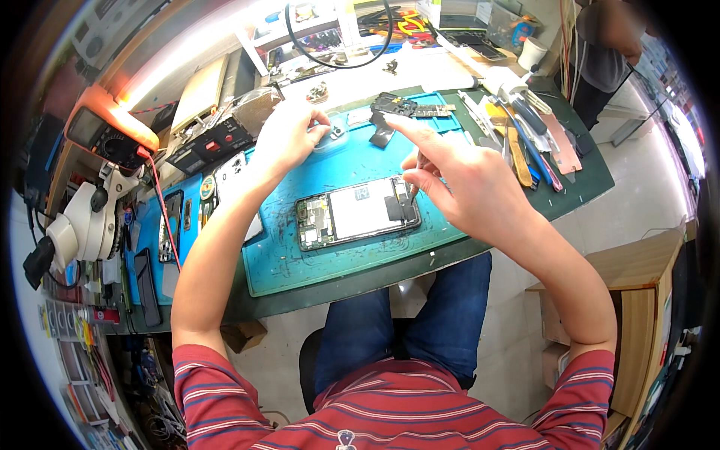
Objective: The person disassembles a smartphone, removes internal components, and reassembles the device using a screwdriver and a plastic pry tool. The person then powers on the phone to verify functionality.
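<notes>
A disassembled phone (343,214) lies face down on the blue silicone mat (277,274), its internal boards and battery showing. My right hand (457,180) is closed around a thin tool (412,192), probably a screwdriver, its tip at the phone's right end. My left hand (296,135) is over a small clear compartment with tiny parts (335,133) at the mat's upper edge, fingertips curled together; whether they hold something I cannot make out. Dark removed phone parts (381,135) and a small board (431,111) lie along the mat's top.
An orange multimeter (112,127), a microscope (86,229), a power unit (210,142) and more opened phones (169,225) crowd the left. Hand tools (517,142) lie at right. A co-worker (604,45) stands at upper right. A wooden cabinet (637,315) is beside my right arm.
</notes>
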The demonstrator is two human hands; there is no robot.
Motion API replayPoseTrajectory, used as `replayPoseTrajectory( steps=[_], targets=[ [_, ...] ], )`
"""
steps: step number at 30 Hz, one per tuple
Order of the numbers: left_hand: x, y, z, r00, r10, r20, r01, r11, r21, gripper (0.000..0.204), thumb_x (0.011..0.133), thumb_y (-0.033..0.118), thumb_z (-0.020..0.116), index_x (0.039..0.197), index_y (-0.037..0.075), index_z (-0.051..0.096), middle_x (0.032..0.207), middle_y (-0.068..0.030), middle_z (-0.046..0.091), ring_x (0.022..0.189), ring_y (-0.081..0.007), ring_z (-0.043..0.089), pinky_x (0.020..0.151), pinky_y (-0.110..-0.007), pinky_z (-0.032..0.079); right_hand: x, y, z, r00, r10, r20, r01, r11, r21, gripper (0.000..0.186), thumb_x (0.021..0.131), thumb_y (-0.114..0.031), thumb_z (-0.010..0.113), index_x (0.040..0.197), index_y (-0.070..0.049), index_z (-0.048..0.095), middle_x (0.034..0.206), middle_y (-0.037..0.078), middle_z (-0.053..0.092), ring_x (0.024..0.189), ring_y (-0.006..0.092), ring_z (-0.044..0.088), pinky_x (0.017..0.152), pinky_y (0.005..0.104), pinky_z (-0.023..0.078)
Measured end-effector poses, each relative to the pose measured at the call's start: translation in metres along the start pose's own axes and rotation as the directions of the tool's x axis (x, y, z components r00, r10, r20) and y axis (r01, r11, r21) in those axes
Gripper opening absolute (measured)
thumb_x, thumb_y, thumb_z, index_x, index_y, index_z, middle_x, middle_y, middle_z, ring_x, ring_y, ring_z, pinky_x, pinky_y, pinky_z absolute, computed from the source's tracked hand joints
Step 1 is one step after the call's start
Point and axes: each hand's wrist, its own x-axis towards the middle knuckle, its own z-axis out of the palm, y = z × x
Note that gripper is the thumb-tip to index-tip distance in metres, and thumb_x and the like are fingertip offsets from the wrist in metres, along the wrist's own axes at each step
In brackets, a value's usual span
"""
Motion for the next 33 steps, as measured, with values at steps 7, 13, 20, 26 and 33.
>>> replayPoseTrajectory(
  steps=[7,13,20,26,33],
  targets=[
    [0.002,0.007,0.000,0.999,0.035,0.024,-0.035,0.999,0.007,0.013,0.090,0.018,0.078,0.099,0.010,0.078,0.102,-0.0150,0.070,0.104,-0.0323,0.067,0.095,-0.045,0.052,-0.001,0.000,0.006,1.000,-0.026,-0.014,0.026,1.000,-0.013,0.065,0.099,-0.010,0.069,0.160,-0.013,0.044,0.097,0.009,0.078,0.084,0.0306,0.076,0.071,0.0407,0.060],
    [0.006,0.004,-0.004,0.999,0.038,-0.009,-0.038,0.999,0.020,0.012,0.089,0.017,0.076,0.097,0.008,0.078,0.097,-0.0156,0.070,0.101,-0.0335,0.069,0.093,-0.045,0.054,0.001,0.001,0.006,1.000,0.020,0.010,-0.020,1.000,0.004,0.066,0.099,-0.010,0.068,0.160,-0.012,0.043,0.095,0.009,0.078,0.083,0.0312,0.076,0.071,0.0410,0.060],
    [0.008,-0.006,0.011,0.978,0.143,-0.150,-0.126,0.986,0.113,0.012,0.089,0.020,0.077,0.095,0.010,0.078,0.094,-0.0155,0.070,0.100,-0.0348,0.068,0.091,-0.046,0.054,0.001,0.001,0.006,1.000,0.029,0.012,-0.028,1.000,-0.010,0.065,0.099,-0.009,0.069,0.159,-0.011,0.044,0.091,0.010,0.077,0.082,0.0322,0.075,0.070,0.0417,0.059],
    [0.007,-0.005,0.011,0.998,0.044,-0.044,-0.041,0.996,0.079,0.014,0.092,0.020,0.076,0.098,0.008,0.075,0.100,-0.0176,0.070,0.102,-0.0362,0.068,0.092,-0.046,0.052,-0.002,-0.004,0.006,0.999,0.035,0.024,-0.036,0.999,0.027,0.063,0.099,-0.008,0.067,0.158,-0.012,0.045,0.089,0.011,0.076,0.081,0.0326,0.075,0.070,0.0407,0.058],
    [0.011,0.004,0.010,0.988,0.157,-0.007,-0.149,0.955,0.257,0.012,0.095,0.014,0.070,0.095,0.002,0.068,0.094,-0.0211,0.066,0.099,-0.0394,0.066,0.088,-0.048,0.051,0.005,0.006,0.012,0.994,-0.070,-0.079,0.086,0.971,0.223,0.062,0.099,-0.005,0.066,0.158,-0.011,0.046,0.091,0.009,0.076,0.080,0.0294,0.073,0.075,0.0391,0.058]
  ],
)
